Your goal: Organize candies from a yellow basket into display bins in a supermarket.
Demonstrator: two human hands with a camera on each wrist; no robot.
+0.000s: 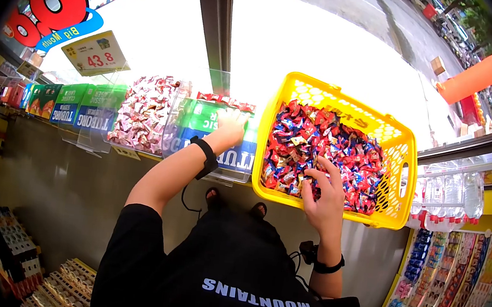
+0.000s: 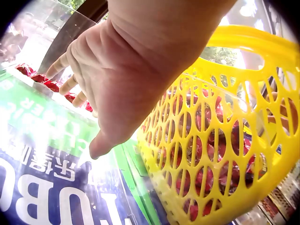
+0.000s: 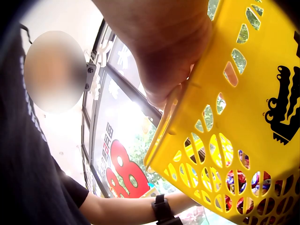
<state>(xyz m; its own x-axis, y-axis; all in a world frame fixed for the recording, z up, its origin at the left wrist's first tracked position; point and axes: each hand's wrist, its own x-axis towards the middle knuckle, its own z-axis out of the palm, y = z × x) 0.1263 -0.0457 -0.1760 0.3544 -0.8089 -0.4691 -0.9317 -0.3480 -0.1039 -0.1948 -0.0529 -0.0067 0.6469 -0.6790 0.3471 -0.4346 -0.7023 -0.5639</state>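
Resting spread at yellow basket's [image 1: 401, 165] near rim, right hand [image 1: 323, 195] touches wrapped candies [image 1: 320, 144]: likely light, slippery, best scooped; left hand [image 1: 230, 129] loosely extended.

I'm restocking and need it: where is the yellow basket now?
In the head view the yellow basket sits right of centre, next to the clear candy bin, with the right hand resting over its near rim.
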